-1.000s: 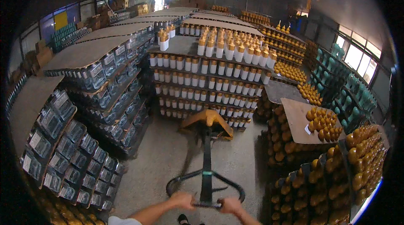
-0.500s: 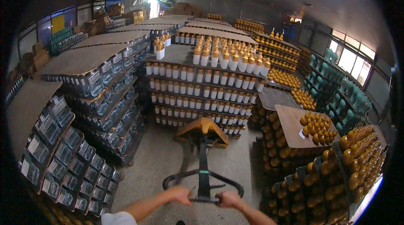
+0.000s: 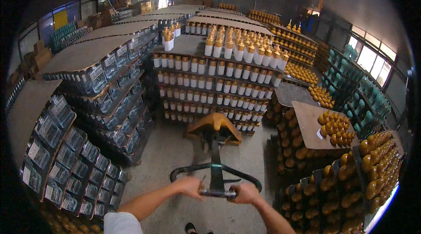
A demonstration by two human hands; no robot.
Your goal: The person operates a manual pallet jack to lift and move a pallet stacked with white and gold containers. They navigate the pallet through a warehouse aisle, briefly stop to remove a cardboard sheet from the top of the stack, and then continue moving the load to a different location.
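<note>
Left hand (image 3: pixel 189 186): fingers wrapping the pallet jack handle (image 3: pixel 215 178) at 6 o'clock.
Right hand (image 3: pixel 245 193): fingers gripping the same loop.
Pallet jack body (image 3: pixel 213 126): sitting at centre, facing the stacked white bottles (image 3: pixel 210 85) at 12 o'clock.

The pallet jack (image 3: pixel 213 128) has a yellow-orange body, worn dull in places, with a dark green shaft and a black loop handle (image 3: pixel 215 173). The stacked bottles (image 3: pixel 215 80) ahead are white with gold caps, layered between grey-brown cardboard sheets. On the left, the clear glass jars (image 3: pixel 94 80) show grey and silvery under brown cardboard. On the right, the round bottles (image 3: pixel 335 126) are amber-gold, and further back the crates (image 3: pixel 355 87) are teal green. The floor (image 3: pixel 166 155) is pale grey concrete. The sleeve (image 3: pixel 120 223) is white.
</note>
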